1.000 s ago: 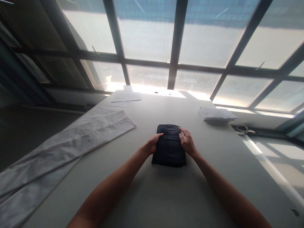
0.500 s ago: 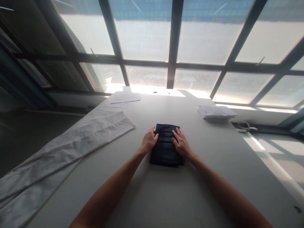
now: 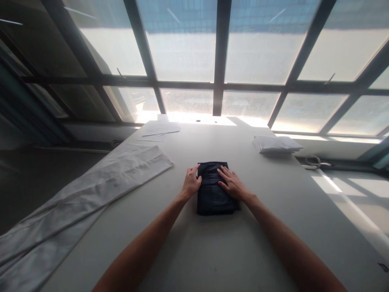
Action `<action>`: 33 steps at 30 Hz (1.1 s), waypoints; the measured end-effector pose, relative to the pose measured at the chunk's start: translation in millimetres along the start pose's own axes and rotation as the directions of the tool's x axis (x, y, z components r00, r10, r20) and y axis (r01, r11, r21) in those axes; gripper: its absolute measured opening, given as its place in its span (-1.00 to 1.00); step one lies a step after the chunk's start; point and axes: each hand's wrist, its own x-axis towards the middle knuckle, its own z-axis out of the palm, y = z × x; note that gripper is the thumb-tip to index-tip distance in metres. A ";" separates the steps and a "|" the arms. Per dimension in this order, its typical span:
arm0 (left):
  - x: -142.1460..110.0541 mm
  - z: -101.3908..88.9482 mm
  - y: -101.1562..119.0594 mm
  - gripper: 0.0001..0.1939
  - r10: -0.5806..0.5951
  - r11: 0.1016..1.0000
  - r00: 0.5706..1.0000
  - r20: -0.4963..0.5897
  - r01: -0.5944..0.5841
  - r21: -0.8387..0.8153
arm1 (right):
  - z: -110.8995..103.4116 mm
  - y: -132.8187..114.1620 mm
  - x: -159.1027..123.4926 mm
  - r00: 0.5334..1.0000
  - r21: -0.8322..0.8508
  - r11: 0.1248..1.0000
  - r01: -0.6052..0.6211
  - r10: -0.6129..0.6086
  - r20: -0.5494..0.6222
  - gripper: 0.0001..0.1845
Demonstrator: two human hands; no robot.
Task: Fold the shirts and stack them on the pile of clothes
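Observation:
A dark, folded piece of cloth (image 3: 214, 198) lies in the middle of the grey table (image 3: 212, 251). My left hand (image 3: 191, 183) rests at its left edge, fingers stretched along the fold. Flat on top of the cloth's far half lies my right hand (image 3: 231, 183), fingers spread and pressing down. Neither hand grips anything.
A long white cloth (image 3: 75, 202) stretches along the table's left side and hangs past the near edge. A folded white stack (image 3: 276, 144) sits at the far right. Paper sheets (image 3: 159, 129) lie at the far left by the large windows (image 3: 219, 61).
My right hand has slid from the cloth's right edge onto its top. The left hand has shifted forward along the left edge, and the cloth has turned slightly.

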 end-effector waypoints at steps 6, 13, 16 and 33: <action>-35.6 -23.9 17.0 -0.23 0.057 0.967 0.994 0.088 -0.077 0.242 | -16.1 10.8 -10.9 0.925 -0.104 0.957 -0.269 0.227 -0.305 -0.37; 12.6 -0.3 49.1 -0.50 0.473 0.772 0.786 0.399 -0.588 0.242 | 29.5 -74.1 -23.5 0.940 -0.007 0.971 -0.238 0.228 -0.256 -0.29; 40.5 21.6 33.8 -0.49 0.379 0.797 0.786 0.488 -0.545 0.260 | 40.5 -93.9 -36.4 0.964 -0.046 0.980 -0.195 0.183 -0.193 -0.20; 13.3 -0.2 9.4 -0.39 0.057 0.995 0.948 0.314 -0.079 0.056 | -32.1 67.8 -119.1 0.980 0.078 0.980 0.184 -0.177 -0.093 -0.36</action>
